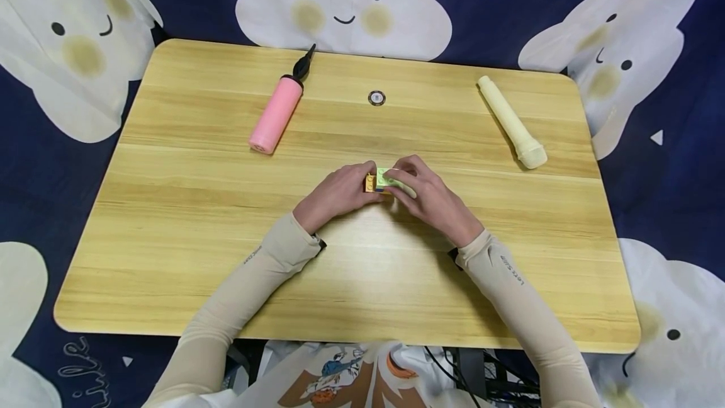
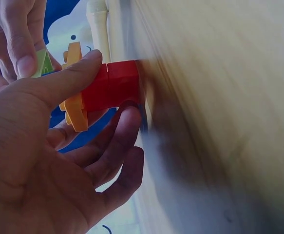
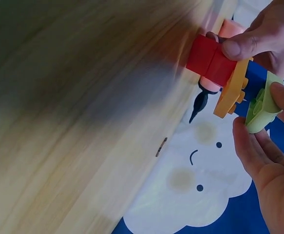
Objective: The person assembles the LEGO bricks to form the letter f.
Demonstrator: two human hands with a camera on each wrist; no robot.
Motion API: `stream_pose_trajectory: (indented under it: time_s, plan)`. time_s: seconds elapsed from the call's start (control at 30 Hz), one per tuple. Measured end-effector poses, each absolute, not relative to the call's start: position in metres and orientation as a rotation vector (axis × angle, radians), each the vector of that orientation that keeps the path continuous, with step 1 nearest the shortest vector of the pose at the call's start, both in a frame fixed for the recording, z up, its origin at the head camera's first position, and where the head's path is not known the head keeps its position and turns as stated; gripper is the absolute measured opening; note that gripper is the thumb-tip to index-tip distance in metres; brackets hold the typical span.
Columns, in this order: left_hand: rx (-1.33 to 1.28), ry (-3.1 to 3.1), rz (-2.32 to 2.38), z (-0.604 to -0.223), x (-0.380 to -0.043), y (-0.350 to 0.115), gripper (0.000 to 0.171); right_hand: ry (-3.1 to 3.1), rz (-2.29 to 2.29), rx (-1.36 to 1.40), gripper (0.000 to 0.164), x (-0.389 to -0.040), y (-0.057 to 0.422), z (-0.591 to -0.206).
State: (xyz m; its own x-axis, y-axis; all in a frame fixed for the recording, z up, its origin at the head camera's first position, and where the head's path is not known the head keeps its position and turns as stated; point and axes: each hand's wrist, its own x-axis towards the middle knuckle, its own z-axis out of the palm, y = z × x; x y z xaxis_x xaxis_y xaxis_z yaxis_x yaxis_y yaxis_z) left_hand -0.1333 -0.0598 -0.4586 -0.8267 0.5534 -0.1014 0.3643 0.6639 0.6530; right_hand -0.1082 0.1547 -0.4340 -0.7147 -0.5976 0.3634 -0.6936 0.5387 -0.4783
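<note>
My left hand grips a small stack of toy building bricks over the middle of the table. Two red bricks form its base, their lower end at or near the tabletop. Across them lies an orange brick, wider than the red ones and with studs. A dark blue brick sits on the orange one. From the other side, my right hand pinches a light green brick with a curved part, up against the blue brick. Whether the green one is fully seated I cannot tell.
A pink hand pump with a black nozzle lies at the back left of the wooden table. Behind the hands is a round black-and-white disc. A cream toy microphone lies at the back right.
</note>
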Motion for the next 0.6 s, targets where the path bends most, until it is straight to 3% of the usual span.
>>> stream_pose_trajectory:
  time_s: [0.6]
  plan:
    - [0.743, 2.562, 1.083, -0.452, -0.137, -0.057, 0.037, -2.593, 0.857, 1.126, 0.026, -0.115, 0.158, -0.421]
